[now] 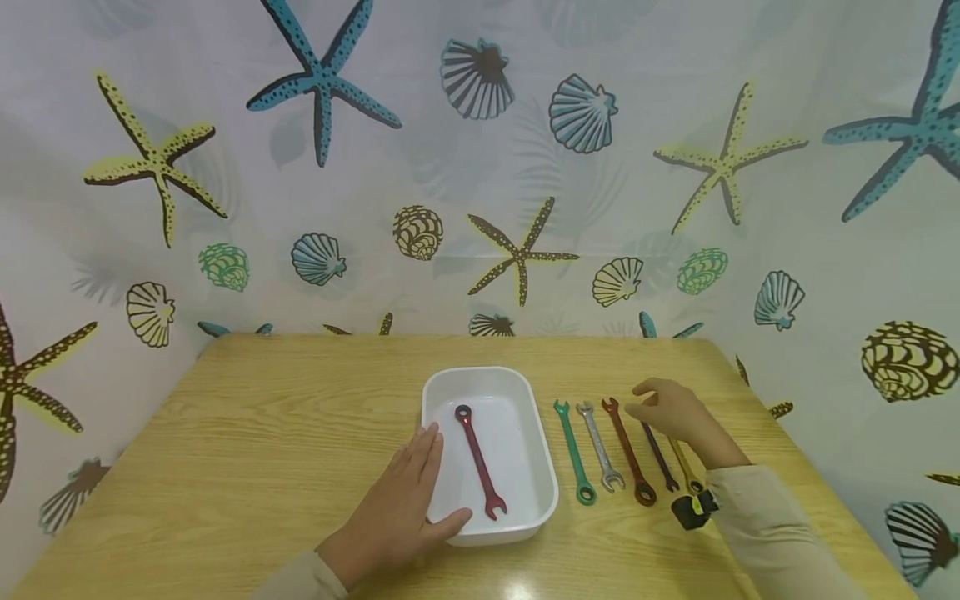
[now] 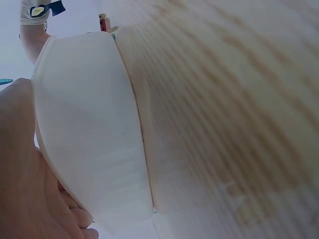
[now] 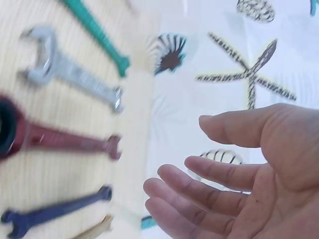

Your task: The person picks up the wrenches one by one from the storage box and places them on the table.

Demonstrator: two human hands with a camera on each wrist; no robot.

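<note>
A white plastic tray (image 1: 553, 479) stands on the table with one red wrench (image 1: 480, 462) lying inside it. My left hand (image 1: 401, 500) rests on the tray's left side, fingers straight and thumb over the near rim. To the right of the tray lie several wrenches in a row: green (image 1: 574, 450), silver (image 1: 598, 446), red (image 1: 630, 450), dark blue (image 1: 661, 457) and yellow (image 1: 686, 465). Above the far ends of the last ones hovers my right hand (image 1: 672, 410). The right wrist view shows that hand's palm (image 3: 284, 199), fingers relaxed, holding nothing.
The wooden table (image 1: 285, 417) reaches back to a curtain (image 1: 420, 167) printed with starfish and shells, which also hangs at both sides. A black strap piece (image 1: 693, 510) is worn at the right wrist.
</note>
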